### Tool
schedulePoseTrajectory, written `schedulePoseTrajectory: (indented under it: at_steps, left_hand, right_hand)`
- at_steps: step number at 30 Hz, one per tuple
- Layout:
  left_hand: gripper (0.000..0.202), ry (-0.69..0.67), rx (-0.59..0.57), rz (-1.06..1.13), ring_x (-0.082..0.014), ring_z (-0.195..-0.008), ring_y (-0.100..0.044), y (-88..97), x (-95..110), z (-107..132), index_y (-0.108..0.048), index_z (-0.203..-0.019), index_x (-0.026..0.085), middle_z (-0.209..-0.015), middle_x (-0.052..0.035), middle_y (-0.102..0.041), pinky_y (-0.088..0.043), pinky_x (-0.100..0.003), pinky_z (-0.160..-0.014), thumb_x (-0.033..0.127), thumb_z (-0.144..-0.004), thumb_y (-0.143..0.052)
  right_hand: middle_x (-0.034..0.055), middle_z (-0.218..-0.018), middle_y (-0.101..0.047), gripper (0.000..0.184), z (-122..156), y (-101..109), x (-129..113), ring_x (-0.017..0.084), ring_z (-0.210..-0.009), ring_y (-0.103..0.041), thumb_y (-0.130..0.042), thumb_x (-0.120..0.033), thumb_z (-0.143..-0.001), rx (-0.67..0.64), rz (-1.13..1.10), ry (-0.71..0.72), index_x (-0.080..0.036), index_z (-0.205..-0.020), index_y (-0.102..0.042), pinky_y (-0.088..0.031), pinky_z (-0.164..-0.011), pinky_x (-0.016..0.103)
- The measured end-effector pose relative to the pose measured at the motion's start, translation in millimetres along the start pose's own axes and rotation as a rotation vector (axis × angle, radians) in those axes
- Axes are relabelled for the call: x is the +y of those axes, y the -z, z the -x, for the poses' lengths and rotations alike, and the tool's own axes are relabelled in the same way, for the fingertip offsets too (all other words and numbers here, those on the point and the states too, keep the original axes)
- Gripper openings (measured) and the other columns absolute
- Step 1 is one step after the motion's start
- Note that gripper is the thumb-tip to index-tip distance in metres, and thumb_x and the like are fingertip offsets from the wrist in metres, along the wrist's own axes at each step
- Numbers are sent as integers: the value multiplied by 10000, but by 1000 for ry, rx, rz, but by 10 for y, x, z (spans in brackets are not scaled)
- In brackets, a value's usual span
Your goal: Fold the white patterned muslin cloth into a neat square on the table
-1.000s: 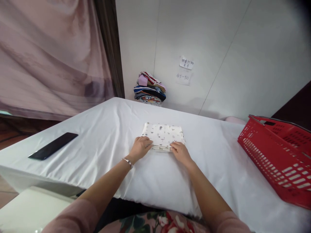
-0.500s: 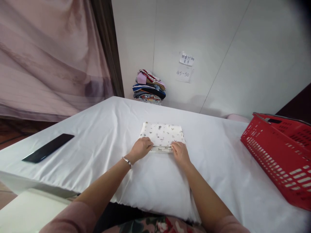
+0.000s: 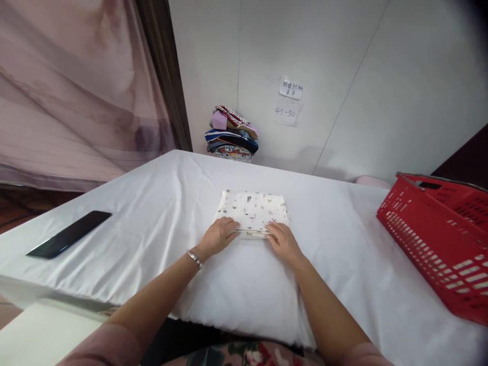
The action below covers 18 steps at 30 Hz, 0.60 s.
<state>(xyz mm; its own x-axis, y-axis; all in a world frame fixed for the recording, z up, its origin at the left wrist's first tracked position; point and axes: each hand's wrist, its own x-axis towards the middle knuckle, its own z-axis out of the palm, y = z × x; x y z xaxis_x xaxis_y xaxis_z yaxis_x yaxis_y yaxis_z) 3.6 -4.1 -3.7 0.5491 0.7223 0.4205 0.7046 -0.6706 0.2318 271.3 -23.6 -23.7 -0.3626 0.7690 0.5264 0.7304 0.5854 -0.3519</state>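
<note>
A white cloth (image 3: 251,206) with small scattered prints lies folded into a flat rectangle in the middle of the table. At its near left corner is my left hand (image 3: 220,236), fingers over the top and thumb against the front edge, gripping the layers. My right hand (image 3: 284,243) has the near right corner in the same way. Several folded layers show along the front edge between the two hands. The undersides of my fingertips are hidden.
White fabric covers the table (image 3: 335,244). A black flat phone-like slab (image 3: 70,235) lies at the left. The red basket (image 3: 430,239) stands at the right edge. Behind the table, a stack of folded fabrics (image 3: 231,134) rests by the wall, near paper notes (image 3: 287,113).
My fingers have flattened and spread somewhat over the cloth's near edge, where they were pinched tighter before. The cloth's front layers lie closer together. The view has shifted slightly.
</note>
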Motion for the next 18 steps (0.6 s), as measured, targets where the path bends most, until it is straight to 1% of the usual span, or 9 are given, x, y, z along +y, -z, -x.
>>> schedulePoseTrajectory:
  at_steps: [3,7,12,16,18]
  left_hand:
    - [206,-15,28,-29,-204,-935,-534,22,-55,37,-589,-1023,200,-983,-71,-606,-433,-349,-782,306,-869,-501]
    - [172,6,51,-80,-201,-900,-533,35,-65,79,-603,-979,195,-943,-62,-614,-423,-344,-763,286,-862,-515]
    - [185,21,61,-95,-190,-864,-528,-33,19,98,-617,-917,190,-892,-54,-622,-417,-337,-747,264,-894,-449]
    - [209,28,88,-63,-189,-883,-534,-72,22,151,-621,-960,199,-925,-57,-622,-431,-341,-767,281,-900,-438]
    - [219,33,109,-47,-192,-922,-537,-68,-2,193,-615,-1005,206,-967,-62,-619,-435,-352,-803,274,-898,-437]
  right_hand:
    - [82,-1087,-624,259,8,14,35,210,-1020,-538,-474,-182,-860,-21,6,24,-202,-1079,-612,-408,-904,376]
    - [76,-1099,-623,281,-2,43,44,209,-1018,-540,-460,-145,-854,-55,49,34,-214,-1074,-619,-402,-890,371]
    - [64,-1027,-655,343,3,87,44,197,-991,-554,-392,-80,-854,-9,107,-47,-224,-1052,-632,-369,-889,364]
    - [62,-1038,-659,339,27,92,45,196,-995,-558,-394,-90,-851,-51,91,-46,-229,-1026,-649,-370,-893,374]
    - [63,-1057,-654,345,44,105,32,195,-1004,-560,-393,-93,-847,-59,70,-27,-226,-1048,-640,-377,-902,379]
